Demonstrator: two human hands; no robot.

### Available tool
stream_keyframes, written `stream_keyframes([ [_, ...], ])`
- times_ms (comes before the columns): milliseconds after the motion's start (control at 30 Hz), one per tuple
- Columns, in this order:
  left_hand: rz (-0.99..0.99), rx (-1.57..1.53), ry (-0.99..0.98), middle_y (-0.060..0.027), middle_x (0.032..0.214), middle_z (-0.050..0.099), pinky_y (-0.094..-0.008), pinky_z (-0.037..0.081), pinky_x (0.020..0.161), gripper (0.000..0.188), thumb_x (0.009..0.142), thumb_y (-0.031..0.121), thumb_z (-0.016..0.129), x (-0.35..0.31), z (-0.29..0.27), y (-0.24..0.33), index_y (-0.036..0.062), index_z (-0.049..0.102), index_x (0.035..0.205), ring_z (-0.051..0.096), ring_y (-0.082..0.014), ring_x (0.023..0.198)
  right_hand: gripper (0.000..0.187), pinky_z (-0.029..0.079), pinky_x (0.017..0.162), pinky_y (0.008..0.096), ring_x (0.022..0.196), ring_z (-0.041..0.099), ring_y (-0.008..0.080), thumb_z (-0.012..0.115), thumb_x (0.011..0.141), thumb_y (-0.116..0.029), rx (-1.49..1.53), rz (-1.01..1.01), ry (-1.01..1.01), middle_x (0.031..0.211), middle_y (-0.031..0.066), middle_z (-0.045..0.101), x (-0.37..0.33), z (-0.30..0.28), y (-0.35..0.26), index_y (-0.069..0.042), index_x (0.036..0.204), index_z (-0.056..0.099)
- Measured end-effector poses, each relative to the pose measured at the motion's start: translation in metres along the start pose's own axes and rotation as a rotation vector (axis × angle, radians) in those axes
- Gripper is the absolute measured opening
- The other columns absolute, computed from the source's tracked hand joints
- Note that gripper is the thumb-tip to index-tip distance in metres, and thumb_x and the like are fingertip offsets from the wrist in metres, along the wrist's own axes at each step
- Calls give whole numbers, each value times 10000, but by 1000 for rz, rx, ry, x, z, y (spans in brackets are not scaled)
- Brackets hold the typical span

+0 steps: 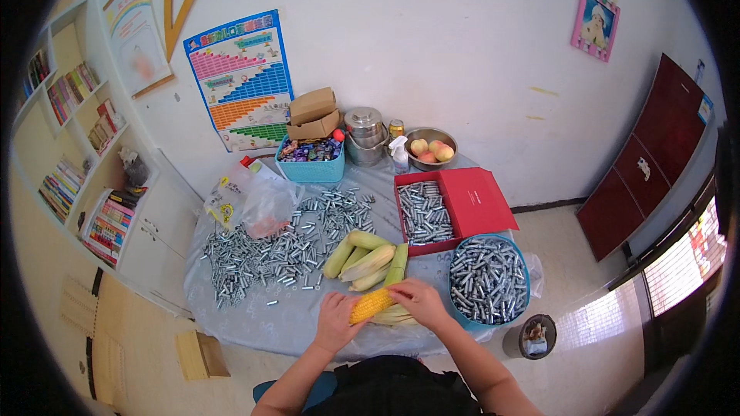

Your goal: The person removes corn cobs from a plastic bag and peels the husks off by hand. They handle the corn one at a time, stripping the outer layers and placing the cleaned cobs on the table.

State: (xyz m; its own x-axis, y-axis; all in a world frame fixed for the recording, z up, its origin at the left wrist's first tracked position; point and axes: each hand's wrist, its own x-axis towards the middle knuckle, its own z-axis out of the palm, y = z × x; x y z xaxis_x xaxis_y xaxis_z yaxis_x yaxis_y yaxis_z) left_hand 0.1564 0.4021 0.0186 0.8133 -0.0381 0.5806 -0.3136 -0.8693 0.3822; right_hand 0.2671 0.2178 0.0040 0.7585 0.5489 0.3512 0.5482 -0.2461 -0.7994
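Holds yellow corn cob (371, 306) w/ both hands, over near edge of bench (270, 327), approx. ctr. Has L hand (334, 321) grip closed round cob's L end, R hand (418, 304) grip pinched at its upper R end; poss. w/ a bit of husk too, hard to tell at this size. Has loose pale husks (395, 315) just below R hand, + pile of unshucked ears (370, 260) just behind cob, some greener, some paler. To L on bench: wide spread of small metal cylinders (247, 270), w/ plastic bag (262, 200) partly on top. To R: blue tub (462, 318) full of same; behind it, open red box (479, 200), ditto. At back by wall, L to R: turquoise basket (314, 174) of small pkts, steel pot (365, 139), can (396, 129), spray bottle (399, 156), bowl (453, 158) of peaches.
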Motion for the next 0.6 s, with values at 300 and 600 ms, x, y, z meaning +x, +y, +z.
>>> stream_keyframes([
  [300, 87, 41, -73, -99, 933, 548, -438, 368, 874, 607, 627, 214, 722, -12, 4, -5, 32, 482, 1154, 489, -280, 896, 172, 454, 615, 325, 695, 573, 224, 659, 751, -215, -37, 15, -150, 747, 73, 588, 3, 11, -19, -69, 839, 637],
  [600, -488, -64, 340, -114, 868, 548, -382, 396, 800, 499, 611, 174, 768, -32, 1, -43, 37, 553, 1040, 491, -299, 862, 136, 461, 665, 303, 739, 595, 196, 591, 815, -143, 223, 332, 203, 786, 117, 601, -13, 4, 46, -23, 880, 602],
])
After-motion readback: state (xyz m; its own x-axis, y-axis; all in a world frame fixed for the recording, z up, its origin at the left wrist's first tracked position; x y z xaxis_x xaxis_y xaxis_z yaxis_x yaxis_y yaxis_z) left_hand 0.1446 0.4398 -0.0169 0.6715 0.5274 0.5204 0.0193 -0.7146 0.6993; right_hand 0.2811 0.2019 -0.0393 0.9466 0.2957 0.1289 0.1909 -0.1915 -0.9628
